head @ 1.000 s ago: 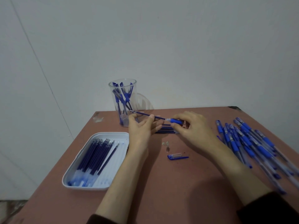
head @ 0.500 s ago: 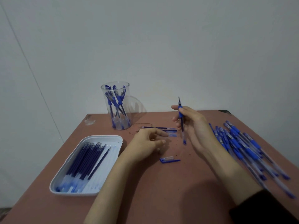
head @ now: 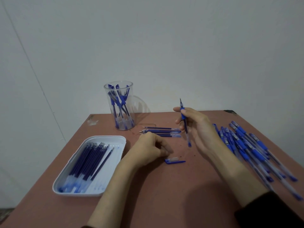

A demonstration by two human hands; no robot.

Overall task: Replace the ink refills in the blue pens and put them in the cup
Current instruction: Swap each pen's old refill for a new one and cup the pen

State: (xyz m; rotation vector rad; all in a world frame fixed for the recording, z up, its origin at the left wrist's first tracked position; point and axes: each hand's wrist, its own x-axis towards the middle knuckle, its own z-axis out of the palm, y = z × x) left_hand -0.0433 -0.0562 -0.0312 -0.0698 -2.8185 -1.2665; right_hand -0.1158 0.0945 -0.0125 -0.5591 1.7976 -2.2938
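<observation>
Gripping pen [head: 183,112] upright, right hand [head: 199,129] hangs between refills [head: 161,131] and pen pile [head: 246,145].

refills [head: 92,162] in tray [head: 105,139], cup [head: 120,106] behind

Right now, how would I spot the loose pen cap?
Start at the reddish table, then the left hand at its middle. Just right of it lies the pen cap: short, clear with a blue clip, lying alone, unlike the long refills and pens nearby.
</observation>
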